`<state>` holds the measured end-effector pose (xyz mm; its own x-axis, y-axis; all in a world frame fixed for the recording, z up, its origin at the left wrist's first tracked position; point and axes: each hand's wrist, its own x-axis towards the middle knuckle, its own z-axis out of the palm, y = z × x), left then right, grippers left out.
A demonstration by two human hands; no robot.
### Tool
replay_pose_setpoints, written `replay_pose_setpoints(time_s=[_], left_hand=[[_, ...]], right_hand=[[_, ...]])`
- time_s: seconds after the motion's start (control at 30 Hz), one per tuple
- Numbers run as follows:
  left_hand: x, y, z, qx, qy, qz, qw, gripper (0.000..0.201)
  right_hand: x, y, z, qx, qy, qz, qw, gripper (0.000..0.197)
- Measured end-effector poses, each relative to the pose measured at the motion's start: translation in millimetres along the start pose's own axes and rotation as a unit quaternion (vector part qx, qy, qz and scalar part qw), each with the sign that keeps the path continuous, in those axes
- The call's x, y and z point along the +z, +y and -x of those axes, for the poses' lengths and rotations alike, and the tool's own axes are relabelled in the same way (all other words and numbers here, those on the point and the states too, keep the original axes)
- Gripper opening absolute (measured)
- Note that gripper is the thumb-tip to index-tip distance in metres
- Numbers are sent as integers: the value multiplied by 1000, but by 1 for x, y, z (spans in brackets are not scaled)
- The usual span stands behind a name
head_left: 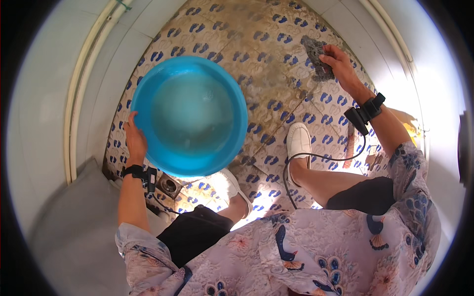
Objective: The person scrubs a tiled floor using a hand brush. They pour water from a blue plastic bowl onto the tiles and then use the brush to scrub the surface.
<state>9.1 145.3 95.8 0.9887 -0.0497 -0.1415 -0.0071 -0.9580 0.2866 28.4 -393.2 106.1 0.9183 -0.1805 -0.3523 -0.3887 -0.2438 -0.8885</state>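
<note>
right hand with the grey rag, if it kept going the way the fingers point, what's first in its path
The right hand already presses the grey rag on the tiled floor; past it, only patterned tiles, it seems.

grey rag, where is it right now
In the head view the grey rag is at the upper right, pressed on the patterned floor tiles under the right hand, well right of the blue basin.

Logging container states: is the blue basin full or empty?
Partly filled: the basin holds cloudy water below its rim; the left hand grips its edge.
</note>
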Motion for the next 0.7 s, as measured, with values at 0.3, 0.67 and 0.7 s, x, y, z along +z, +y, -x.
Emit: replay_pose_setpoints(time_s=[0.3,0.67,0.7], left_hand=[[-1,-57,41,29,-45,33,998,59],[-9,-44,50,-93,-155,-16,983,49],[-8,-38,42,-139,-192,-100,966,46]], right_hand=[[3,-28,3,-93,-43,82,991,25],[-52,-109,18,-156,29,-59,986,12],[-64,-114,20,-169,40,-92,981,5]])
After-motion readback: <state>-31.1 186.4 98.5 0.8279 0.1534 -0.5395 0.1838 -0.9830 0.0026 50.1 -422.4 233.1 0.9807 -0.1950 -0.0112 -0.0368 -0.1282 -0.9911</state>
